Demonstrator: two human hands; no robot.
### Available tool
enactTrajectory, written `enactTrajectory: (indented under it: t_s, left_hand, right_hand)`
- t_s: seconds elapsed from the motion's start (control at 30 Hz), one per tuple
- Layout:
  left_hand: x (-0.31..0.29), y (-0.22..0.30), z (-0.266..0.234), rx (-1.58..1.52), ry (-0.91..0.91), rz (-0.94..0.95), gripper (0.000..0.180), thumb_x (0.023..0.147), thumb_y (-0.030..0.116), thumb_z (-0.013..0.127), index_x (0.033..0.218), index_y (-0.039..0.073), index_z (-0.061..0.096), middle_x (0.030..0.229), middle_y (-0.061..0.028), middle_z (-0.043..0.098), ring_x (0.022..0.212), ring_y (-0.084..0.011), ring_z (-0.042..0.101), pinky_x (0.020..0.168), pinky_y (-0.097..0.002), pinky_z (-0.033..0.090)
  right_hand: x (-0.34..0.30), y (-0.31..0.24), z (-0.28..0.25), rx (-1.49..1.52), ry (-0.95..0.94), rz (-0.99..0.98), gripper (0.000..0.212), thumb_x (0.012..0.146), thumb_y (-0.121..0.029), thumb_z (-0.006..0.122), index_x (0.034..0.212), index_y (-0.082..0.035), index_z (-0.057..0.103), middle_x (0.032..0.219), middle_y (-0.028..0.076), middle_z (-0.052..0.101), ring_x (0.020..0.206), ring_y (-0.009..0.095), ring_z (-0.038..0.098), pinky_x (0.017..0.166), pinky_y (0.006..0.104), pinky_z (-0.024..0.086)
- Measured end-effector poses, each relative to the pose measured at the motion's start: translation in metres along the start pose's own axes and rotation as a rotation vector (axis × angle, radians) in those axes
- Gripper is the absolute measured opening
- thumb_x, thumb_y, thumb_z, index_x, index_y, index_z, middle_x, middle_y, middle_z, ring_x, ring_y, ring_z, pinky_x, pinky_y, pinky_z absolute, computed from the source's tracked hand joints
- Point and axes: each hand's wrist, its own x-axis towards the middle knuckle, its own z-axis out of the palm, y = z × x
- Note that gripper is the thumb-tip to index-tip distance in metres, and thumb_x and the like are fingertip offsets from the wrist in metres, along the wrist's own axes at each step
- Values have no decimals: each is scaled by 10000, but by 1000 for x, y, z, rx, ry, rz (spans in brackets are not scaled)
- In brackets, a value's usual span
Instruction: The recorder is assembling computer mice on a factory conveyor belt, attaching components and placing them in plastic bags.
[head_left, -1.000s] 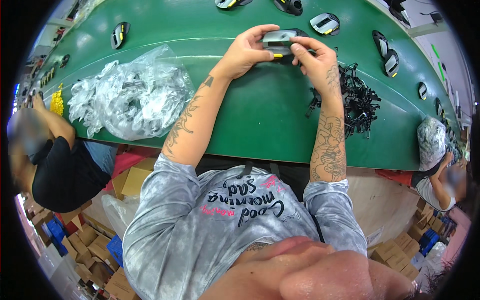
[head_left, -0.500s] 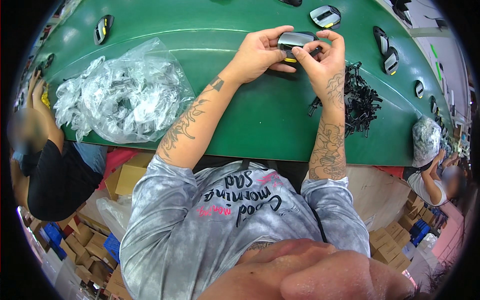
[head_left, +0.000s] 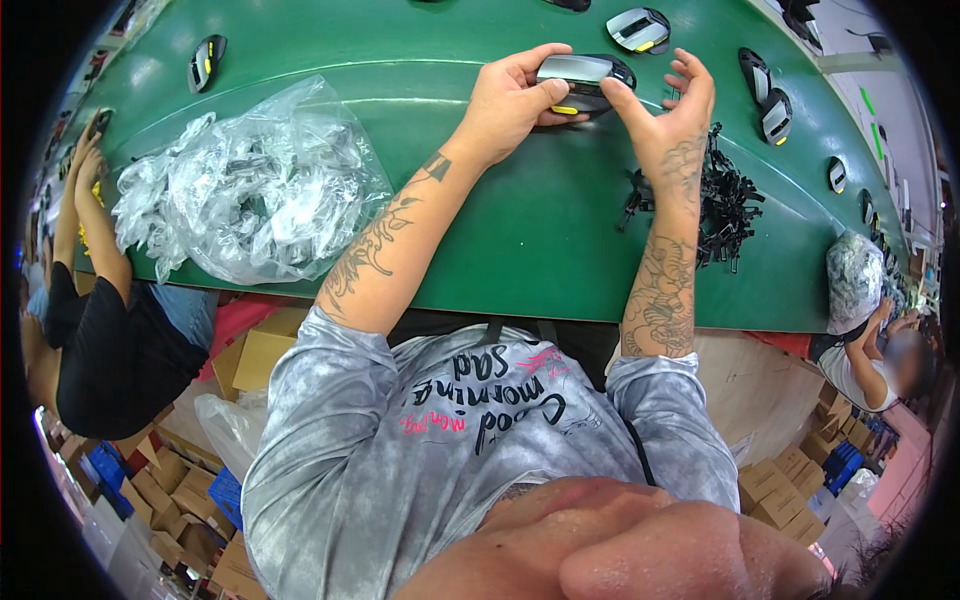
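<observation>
Both hands hold a computer mouse above the green surface.

The left hand (head_left: 510,105) grips the grey-and-black computer mouse (head_left: 583,75) from its left side, thumb on its near edge; the right hand (head_left: 668,125) presses its thumb to the mouse's right end, the other fingers spread loose. The mouse sits at the far middle of the green surface (head_left: 540,230). A heap of small black plastic parts (head_left: 728,205) lies just beside the right wrist; a crumpled clear plastic bag (head_left: 250,190) lies well left. Another mouse (head_left: 640,27) rests just beyond.
</observation>
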Motion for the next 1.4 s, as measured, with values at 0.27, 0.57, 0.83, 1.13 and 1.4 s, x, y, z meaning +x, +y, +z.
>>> enactTrajectory:
  t_s: [0.27,0.57,0.83,1.13,1.4]
  left_hand:
    - [-9,6,-1,-95,7,-47,436,1032,59,592,1454,-14,511,1277,-132,653,1091,-207,696,926,-401,649]
    - [-1,19,-10,-261,17,-93,447,978,28,620,1400,-40,490,1292,-184,600,1060,-300,701,941,-465,638]
    - [-19,11,9,806,49,322,716,684,-22,821,1329,47,518,1225,-117,590,1136,-234,633,976,-359,542]
    - [2,55,-33,1843,492,20,614,747,492,797,1092,-4,688,1137,-201,641,1131,-391,600,955,-498,502]
    - [124,111,-91,2032,427,325,776,796,409,796,1471,151,514,1434,-218,535,1330,-451,502,1056,-599,447]
  right_hand:
    - [-11,2,34,661,-66,103,665,788,-315,909,1267,9,581,1063,99,665,957,166,636,874,319,543]
    - [-7,15,33,1060,-296,117,562,896,-23,785,1370,6,484,1258,137,572,1103,177,615,989,332,521]
    - [-19,4,45,1068,-56,455,311,910,-81,758,1160,20,603,953,49,667,871,99,629,787,226,507]
    - [6,23,6,1013,170,215,361,934,-36,703,1226,18,497,1082,100,628,966,139,620,853,271,527]
    - [20,50,-49,343,432,175,238,850,-122,730,1048,-9,661,891,75,698,754,199,645,739,329,537]
